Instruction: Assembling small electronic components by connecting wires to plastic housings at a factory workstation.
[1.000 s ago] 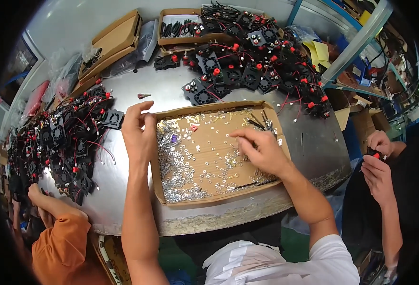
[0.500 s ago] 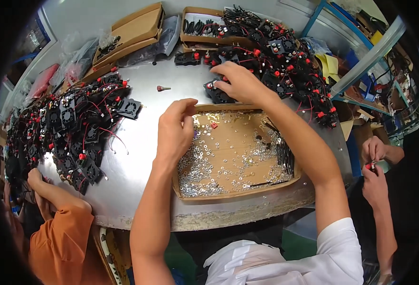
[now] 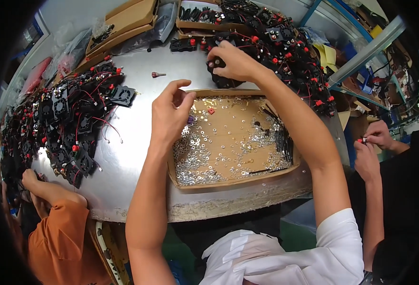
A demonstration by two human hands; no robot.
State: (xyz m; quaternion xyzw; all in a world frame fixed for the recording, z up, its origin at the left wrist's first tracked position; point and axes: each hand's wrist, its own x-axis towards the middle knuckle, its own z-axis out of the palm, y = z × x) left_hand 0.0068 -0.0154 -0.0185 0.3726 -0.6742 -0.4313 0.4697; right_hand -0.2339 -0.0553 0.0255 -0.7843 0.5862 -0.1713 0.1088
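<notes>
The nearest black fan unit (image 3: 227, 81) sits at 12 o'clock of the shallow tray, just beyond its rim, mostly covered by the right hand (image 3: 238, 64). That hand's fingers bend down over the metal-tipped fittings on the unit; I cannot tell whether they grip it or only touch it. A sound hold would take the stiff, squarish plastic frame, sparing the fan blades and thin wires, and would free any snagged lead before lifting.

The left hand (image 3: 167, 114) curls over the tray's 10 o'clock corner, thumb and forefinger tips apart, with nothing seen between them. Kept there, it could steady the light cardboard.

The tray (image 3: 230, 116) is brown and ridged. Shiny ring-shaped washers (image 3: 190, 164) lie thickest towards 8 o'clock, with slim black rods (image 3: 282, 145) bunched at 3 o'clock.

Around it spreads the worktop (image 3: 124, 180), smooth grey metal with a rough, crusted front edge. A red-ended fitting (image 3: 158, 74) lies loose at 10 to 11 o'clock. Tangled heaps of fan units with red caps and wires stand at 9 o'clock (image 3: 52, 123) and 1 o'clock (image 3: 290, 61). At 3 o'clock, a co-worker's hands (image 3: 371, 147) hold a small part.
</notes>
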